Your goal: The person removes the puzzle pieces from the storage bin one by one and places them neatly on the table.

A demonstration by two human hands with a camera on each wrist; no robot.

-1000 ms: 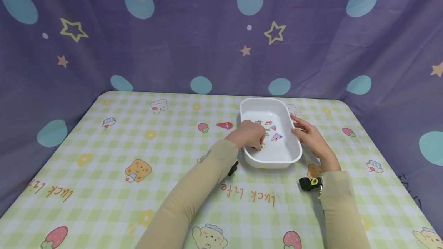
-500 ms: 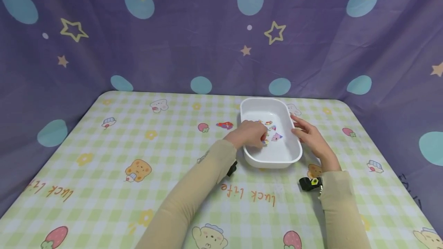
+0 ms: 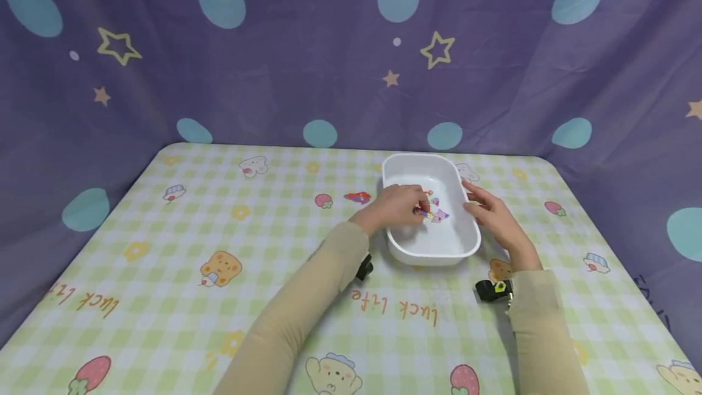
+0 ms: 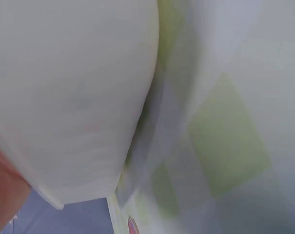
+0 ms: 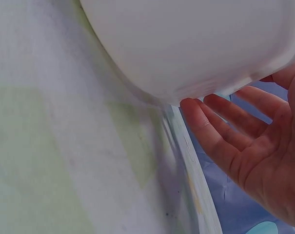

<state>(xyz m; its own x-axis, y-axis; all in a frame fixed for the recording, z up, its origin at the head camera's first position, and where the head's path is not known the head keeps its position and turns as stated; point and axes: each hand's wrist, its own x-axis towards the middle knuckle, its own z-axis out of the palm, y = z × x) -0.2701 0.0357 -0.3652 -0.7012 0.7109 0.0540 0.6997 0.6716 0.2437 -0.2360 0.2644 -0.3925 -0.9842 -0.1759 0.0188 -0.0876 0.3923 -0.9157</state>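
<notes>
A white rectangular tub (image 3: 430,249) stands toward the back right of the table, with small colourful sticker-like cutouts (image 3: 440,216) on its floor. Over its left rim my left hand (image 3: 397,205) reaches in, fingers bent downward, pinching a few colourful cutouts at the fingertips. The left wrist view shows mostly the tub's outer wall (image 4: 74,97), with an edge of the hand at the lower left. My right hand (image 3: 496,218) rests against the tub's right side; its extended fingers (image 5: 206,126) touch the outer wall and the thumb lies at the rim.
A red cutout (image 3: 358,197) lies on the cloth left of the tub. Green-checked cloth (image 3: 181,322) with printed pictures covers the table. A purple curtain (image 3: 285,47) hangs behind it. Black wrist devices (image 3: 493,289) sit by both sleeves.
My left hand has shifted from the tub's near left floor slightly up and inward, and colourful cutouts now show at its fingertips. The right hand and the tub stay in place.
</notes>
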